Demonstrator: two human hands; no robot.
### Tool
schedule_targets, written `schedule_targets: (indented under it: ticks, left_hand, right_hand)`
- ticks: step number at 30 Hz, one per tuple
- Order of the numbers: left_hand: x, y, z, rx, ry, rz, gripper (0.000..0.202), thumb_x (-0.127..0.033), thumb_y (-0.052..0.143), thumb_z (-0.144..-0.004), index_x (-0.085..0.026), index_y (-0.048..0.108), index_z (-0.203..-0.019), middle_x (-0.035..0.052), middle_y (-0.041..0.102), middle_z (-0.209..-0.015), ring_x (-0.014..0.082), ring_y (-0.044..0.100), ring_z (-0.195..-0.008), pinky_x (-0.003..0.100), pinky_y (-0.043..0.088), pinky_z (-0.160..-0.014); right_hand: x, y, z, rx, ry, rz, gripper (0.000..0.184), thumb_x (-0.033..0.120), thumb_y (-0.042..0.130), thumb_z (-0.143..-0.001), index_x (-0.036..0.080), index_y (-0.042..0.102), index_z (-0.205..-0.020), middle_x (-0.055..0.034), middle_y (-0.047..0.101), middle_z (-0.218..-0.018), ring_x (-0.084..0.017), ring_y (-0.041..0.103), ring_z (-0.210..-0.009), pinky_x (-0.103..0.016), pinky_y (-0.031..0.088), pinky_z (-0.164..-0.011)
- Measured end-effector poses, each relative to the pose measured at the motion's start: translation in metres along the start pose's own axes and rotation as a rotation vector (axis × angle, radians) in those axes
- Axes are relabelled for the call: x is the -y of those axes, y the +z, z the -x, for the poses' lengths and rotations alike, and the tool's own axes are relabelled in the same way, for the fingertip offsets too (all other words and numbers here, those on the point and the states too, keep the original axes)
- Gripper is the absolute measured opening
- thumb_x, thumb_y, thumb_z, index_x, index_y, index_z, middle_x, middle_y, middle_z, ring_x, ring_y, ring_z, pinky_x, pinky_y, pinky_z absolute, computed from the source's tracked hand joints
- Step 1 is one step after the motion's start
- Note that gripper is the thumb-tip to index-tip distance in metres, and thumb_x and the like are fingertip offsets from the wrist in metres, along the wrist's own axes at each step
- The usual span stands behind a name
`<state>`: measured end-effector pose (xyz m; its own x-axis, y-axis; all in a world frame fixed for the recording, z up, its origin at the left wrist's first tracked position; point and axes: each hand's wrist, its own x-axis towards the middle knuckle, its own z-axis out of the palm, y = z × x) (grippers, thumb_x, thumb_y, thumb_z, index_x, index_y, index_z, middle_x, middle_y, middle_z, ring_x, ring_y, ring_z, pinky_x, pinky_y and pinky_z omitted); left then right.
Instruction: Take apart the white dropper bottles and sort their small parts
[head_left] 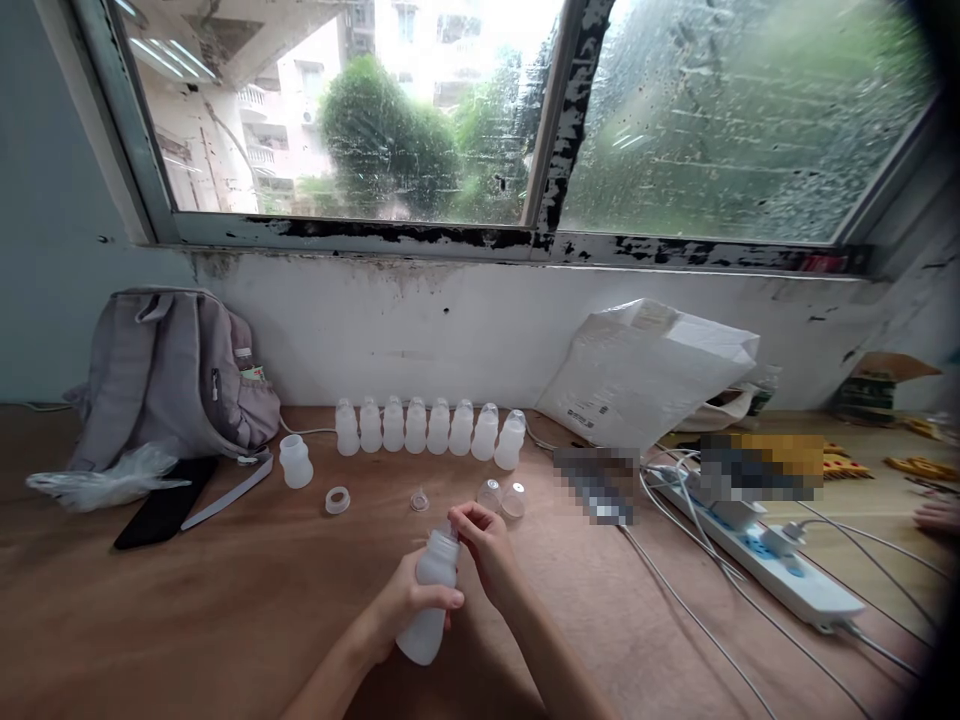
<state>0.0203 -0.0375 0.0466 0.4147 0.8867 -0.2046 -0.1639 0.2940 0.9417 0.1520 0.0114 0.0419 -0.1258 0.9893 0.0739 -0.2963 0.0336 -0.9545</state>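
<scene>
My left hand is wrapped round a frosted white baby bottle, tilted, its top leaning up and to the right. At the bottle's mouth my right hand pinches the small clear nipple, mostly covered by the fingers. Just beyond my hands lie two clear domed caps and a loose clear nipple. A white collar ring rests farther left, near an upright bottle without a top. Along the back stands a row of several capped bottles.
At left are a grey backpack, a clear plastic bag and a black flat item. To the right, a white plastic package leans near a power strip with trailing cables. Another person's hand shows at the far right.
</scene>
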Motion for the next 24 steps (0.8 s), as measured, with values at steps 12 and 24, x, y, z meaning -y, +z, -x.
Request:
schedule_targets:
  ticks: [12,24]
  left_hand:
    - [0.002,-0.001,-0.001,0.114,0.048,-0.093,0.038,-0.041,0.059,-0.067,-0.014,0.047,-0.092,0.0021,0.055,-0.072,0.0123,0.052,-0.060,0.024,0.039,-0.055]
    - [0.012,-0.039,-0.018,-0.507,0.648,-0.810,0.046,-0.026,0.057,-0.072,-0.025,0.038,-0.114,0.0057,0.044,-0.112,0.0196,0.048,-0.102,0.032,0.040,-0.085]
  right_hand:
    - [0.001,-0.015,-0.008,-0.055,0.011,-0.190,0.021,0.036,0.063,-0.068,0.020,0.065,-0.081,-0.0028,0.060,-0.079,-0.015,0.053,-0.074,-0.026,0.040,-0.065]
    - [-0.015,-0.022,-0.016,-0.165,-0.036,-0.051,0.022,0.037,0.064,-0.065,0.019,0.067,-0.077,-0.0026,0.063,-0.077,-0.016,0.054,-0.077,-0.026,0.040,-0.067]
